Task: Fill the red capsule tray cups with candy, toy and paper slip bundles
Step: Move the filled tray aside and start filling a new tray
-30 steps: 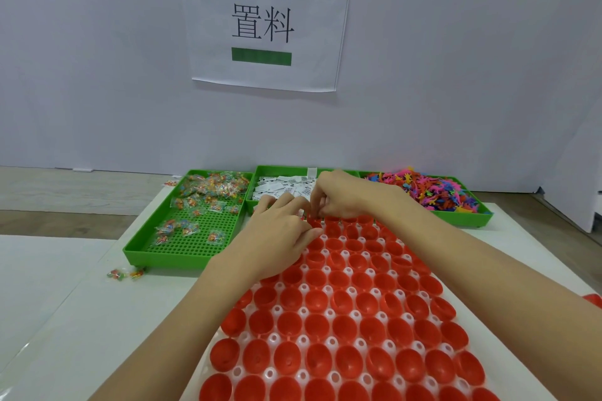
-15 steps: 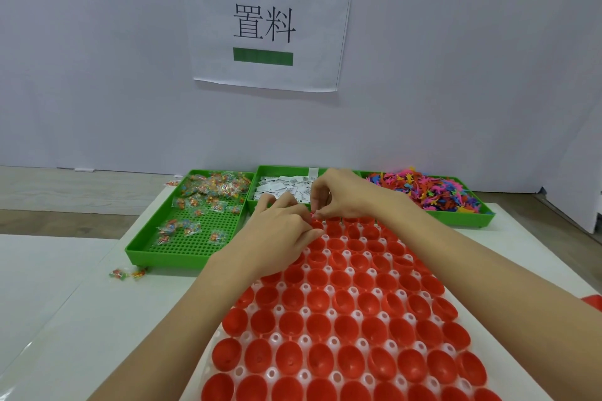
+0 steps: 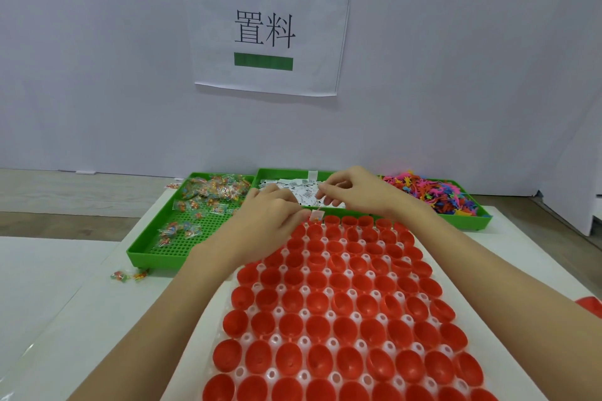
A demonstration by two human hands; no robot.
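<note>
Beyond the red cups sat green trays; the sign was white with black characters and green bars.

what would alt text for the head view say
Two bare hands work at the far edge of a red cup tray: the left hand holds a small packet over a far cup, the right hand pinches a paper slip. Behind sit three green bins of candy, slips and toys.

Both hands reach forward: left curled, right pinching
</note>
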